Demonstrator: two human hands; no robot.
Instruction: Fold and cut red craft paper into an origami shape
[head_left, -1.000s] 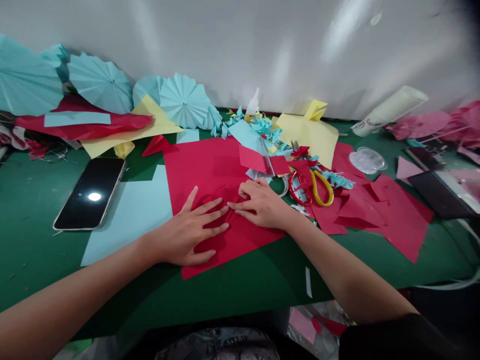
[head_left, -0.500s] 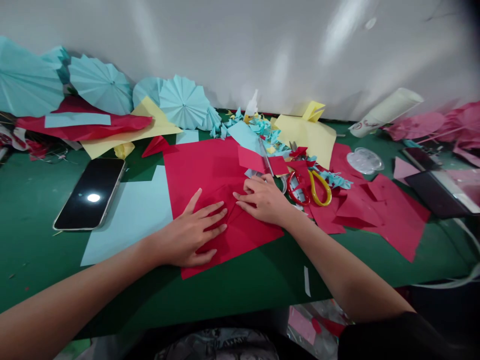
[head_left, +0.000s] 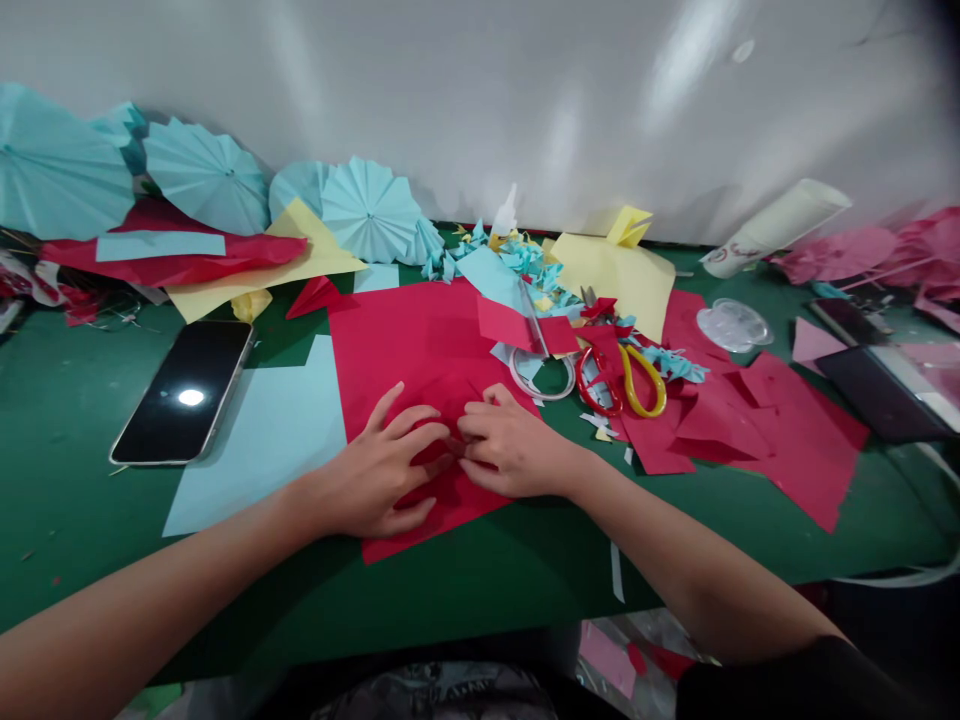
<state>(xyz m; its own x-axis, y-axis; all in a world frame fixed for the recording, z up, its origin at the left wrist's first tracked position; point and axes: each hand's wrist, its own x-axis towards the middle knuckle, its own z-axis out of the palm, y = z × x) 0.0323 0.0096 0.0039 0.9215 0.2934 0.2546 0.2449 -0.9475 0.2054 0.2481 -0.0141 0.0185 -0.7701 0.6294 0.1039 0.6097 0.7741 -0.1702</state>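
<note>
A large red paper sheet (head_left: 405, 325) lies in front of me with a smaller folded piece of red paper on it, hard to tell apart from the sheet and partly hidden by my fingers. My left hand (head_left: 386, 470) rests on the sheet, fingers spread and bent, the thumb apart; its fingertips touch the folded piece. From the right, my right hand (head_left: 517, 445) has its thumb and fingers drawn together at the edge of that piece, close to the left fingertips. Light blue paper (head_left: 255, 440) sticks out under the red sheet on the left.
A phone (head_left: 187, 390) lies at left. Scissors with red and yellow handles (head_left: 643, 382), a tape roll (head_left: 564, 385) and paper scraps are beyond my right hand. Blue pleated fans (head_left: 371, 210), a glue bottle (head_left: 506, 212) and a paper cup (head_left: 776, 225) line the wall.
My right hand has moved down and left, uncovering the tape roll, and its fingers have closed in. The left fingers have bent from lying flatter on the paper.
</note>
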